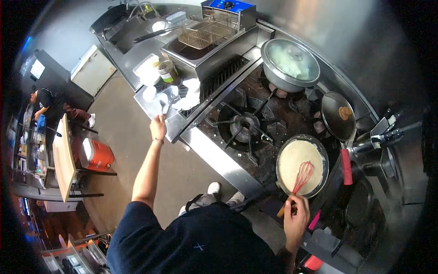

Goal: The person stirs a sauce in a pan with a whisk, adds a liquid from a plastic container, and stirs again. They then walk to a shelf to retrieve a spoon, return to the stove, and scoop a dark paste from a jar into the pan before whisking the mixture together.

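Note:
My right hand (296,218) is closed round the wooden handle of a whisk (303,177). The whisk's red wires rest in a pale, creamy sauce (292,160) inside a dark round pan (326,170) on the stove. Over at the counter corner, my left hand (158,128) is closed on what looks like a spoon (163,103), its bowl end pointing away from me. Close to that hand are a small white bowl (149,94), crumpled white paper (190,95) and a glass jar (167,71) with a green label.
A lidded pot (291,64) sits on the back burner, near a leaning round lid (338,116). Fryer baskets (205,32) rest farther left. Knives (388,135) stand at right. A person (44,102) is by a table (65,155) and an orange cooler (96,154).

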Demonstrator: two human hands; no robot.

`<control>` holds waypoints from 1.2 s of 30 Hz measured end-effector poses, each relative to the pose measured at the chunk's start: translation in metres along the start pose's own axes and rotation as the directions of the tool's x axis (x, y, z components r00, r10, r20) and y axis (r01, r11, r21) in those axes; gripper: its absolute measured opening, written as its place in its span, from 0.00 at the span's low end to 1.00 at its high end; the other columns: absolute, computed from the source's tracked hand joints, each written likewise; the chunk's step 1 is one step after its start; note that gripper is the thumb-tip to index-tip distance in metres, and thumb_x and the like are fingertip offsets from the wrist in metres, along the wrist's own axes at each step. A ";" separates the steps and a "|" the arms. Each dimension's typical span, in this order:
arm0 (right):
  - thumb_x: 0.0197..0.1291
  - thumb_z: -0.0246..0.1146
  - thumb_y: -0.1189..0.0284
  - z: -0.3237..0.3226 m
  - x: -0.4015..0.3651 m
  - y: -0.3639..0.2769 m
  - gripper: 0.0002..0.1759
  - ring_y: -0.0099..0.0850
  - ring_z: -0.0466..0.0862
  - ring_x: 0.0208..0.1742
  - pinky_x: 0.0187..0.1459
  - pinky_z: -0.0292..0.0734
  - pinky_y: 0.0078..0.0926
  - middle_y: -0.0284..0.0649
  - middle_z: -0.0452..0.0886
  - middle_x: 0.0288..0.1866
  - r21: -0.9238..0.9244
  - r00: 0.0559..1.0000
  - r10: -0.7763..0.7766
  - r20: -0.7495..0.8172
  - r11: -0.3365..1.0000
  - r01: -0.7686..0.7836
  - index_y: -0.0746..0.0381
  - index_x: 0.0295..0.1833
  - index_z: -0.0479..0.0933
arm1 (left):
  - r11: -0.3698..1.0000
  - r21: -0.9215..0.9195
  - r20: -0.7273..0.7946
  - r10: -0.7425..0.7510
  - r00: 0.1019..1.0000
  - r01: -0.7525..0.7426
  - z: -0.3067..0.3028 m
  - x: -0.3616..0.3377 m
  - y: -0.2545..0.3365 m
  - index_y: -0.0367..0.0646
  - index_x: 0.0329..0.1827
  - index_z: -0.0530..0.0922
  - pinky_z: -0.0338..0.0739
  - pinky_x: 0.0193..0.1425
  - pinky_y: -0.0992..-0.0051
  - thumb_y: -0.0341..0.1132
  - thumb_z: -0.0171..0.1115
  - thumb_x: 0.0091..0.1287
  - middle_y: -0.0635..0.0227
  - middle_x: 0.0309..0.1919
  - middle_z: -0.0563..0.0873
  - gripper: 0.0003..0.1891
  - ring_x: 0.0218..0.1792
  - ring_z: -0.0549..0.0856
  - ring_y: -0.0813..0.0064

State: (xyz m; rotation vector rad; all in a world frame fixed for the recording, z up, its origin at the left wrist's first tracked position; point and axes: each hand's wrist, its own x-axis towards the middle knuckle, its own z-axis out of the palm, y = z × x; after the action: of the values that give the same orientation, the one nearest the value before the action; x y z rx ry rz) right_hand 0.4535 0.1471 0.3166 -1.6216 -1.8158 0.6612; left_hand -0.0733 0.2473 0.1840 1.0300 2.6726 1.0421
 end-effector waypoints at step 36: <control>0.49 0.68 0.68 -0.027 0.005 0.023 0.07 0.32 0.84 0.27 0.27 0.78 0.27 0.37 0.84 0.31 -0.306 0.941 -0.097 -0.324 0.952 -0.007 0.55 0.34 0.79 | 0.710 -0.173 0.979 0.201 -0.039 -0.683 -0.045 -0.189 -0.093 0.44 0.57 0.72 0.77 0.45 0.62 0.29 0.59 0.57 0.57 0.48 0.80 0.22 0.47 0.81 0.58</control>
State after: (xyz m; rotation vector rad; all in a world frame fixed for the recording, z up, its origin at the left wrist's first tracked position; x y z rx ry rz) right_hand 0.4886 0.1537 0.3191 -1.7545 -1.7504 0.0699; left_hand 0.0060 0.0538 0.1315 1.8658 1.2729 -0.3459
